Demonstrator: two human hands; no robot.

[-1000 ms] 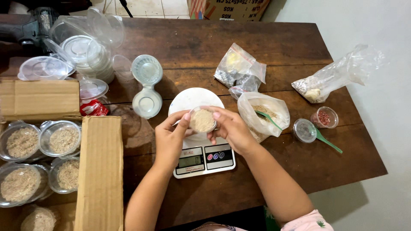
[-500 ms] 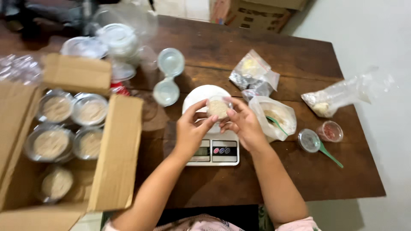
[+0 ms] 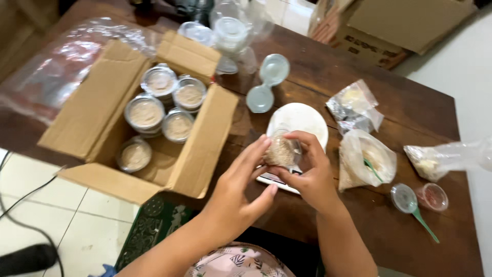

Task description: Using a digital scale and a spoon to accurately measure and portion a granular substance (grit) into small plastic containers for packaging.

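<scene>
While both hands close around the cup (image 3: 281, 152), the right hand (image 3: 310, 177) pinches its rim with fingers on the far side and the left hand (image 3: 241, 184) presses a flat palm and fingers against the near side, so the small clear tub of pale grain sits clamped between them just above the scale (image 3: 277, 179). To do this well, the person would likely keep the cup level and press evenly round the lid so nothing spills. Just behind the grip lies a white plate (image 3: 302, 119); to its right an open bag (image 3: 366, 165) with a green scoop, and farther right two small lids and a spoon (image 3: 424, 224). To the left, near the left wrist, the open box (image 3: 97, 110) holds filled cups, its flap (image 3: 205, 141) standing close.
</scene>
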